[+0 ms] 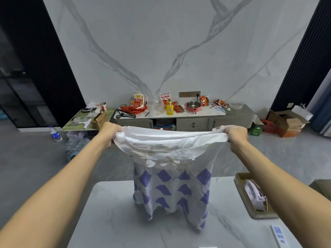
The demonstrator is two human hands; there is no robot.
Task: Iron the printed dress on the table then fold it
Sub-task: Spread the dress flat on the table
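The printed dress point(172, 187), white with purple diamond shapes, hangs in the air above the grey marble table point(111, 217). Its lower end touches the tabletop. My left hand point(109, 130) grips the top edge on the left, and my right hand point(236, 134) grips it on the right, stretching the white upper part between them. A pale purple iron point(255, 196) lies in an open cardboard box point(240, 187) at the table's right edge, apart from both hands.
A low grey cabinet point(193, 121) at the far wall carries snack bags, a yellow bottle, a pink pot and black hangers. A small side table point(86, 120) stands left of it. A water bottle point(55, 134) stands on the floor; cardboard boxes point(284, 124) sit far right.
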